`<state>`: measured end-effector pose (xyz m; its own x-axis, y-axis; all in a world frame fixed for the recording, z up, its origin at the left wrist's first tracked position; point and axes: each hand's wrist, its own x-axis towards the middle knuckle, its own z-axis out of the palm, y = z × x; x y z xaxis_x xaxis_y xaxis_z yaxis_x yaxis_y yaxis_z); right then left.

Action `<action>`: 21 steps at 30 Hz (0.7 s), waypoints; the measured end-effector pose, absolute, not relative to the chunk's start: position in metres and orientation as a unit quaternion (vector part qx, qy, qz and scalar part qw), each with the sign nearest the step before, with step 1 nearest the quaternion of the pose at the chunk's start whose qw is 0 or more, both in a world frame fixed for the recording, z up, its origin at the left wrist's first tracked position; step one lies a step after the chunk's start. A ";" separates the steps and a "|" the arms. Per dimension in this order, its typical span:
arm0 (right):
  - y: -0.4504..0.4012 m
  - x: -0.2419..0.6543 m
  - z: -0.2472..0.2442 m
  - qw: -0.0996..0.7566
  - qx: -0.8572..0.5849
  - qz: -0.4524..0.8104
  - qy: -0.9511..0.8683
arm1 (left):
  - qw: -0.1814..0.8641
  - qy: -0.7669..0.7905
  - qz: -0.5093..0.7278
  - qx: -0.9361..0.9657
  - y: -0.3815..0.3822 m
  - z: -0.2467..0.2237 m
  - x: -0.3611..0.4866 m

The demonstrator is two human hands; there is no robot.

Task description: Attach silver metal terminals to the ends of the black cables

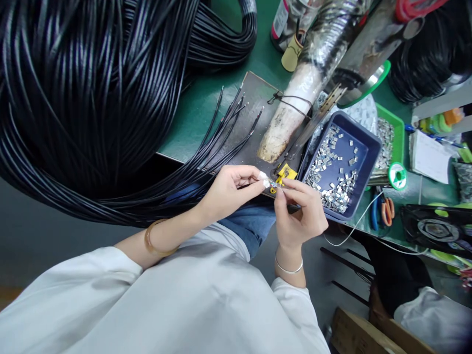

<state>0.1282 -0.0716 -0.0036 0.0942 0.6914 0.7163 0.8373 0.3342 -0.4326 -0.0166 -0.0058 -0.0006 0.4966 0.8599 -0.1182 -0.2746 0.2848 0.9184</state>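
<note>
My left hand [238, 188] is pinched at the bench edge, with white wrapping on a fingertip. Facing it, my right hand [300, 209] is pinched too. Between the fingertips is a small, thin shiny piece [273, 184], too small to name; both hands meet at it. Just behind the fingertips sits a yellow part [286, 172] under a soldering iron-like tool. Right of my right hand, a dark blue tray [369, 143] holds many small metal connectors [341, 192]. Black cables [217, 142] with stripped ends lie on a dark board [254, 93], left of the wrapped pipe [283, 123].
A large bundle of black cable [92, 88] fills the left. At the right are a green tray [398, 129], a solder spool [397, 175], orange-handled pliers [388, 211], a paper pad [429, 156] and a black fan [437, 228]. Another person's clothing [431, 314] shows lower right.
</note>
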 end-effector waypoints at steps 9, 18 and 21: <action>-0.069 0.132 -0.005 0.521 -0.568 -0.022 -0.637 | 0.716 0.353 0.388 0.460 -0.007 0.001 -0.012; -0.069 0.131 -0.001 0.443 -0.597 0.031 -0.668 | 0.713 0.343 0.376 0.481 -0.007 0.001 -0.013; -0.073 0.133 -0.006 0.491 -0.611 0.048 -0.619 | 0.711 0.357 0.371 0.480 -0.006 0.001 -0.013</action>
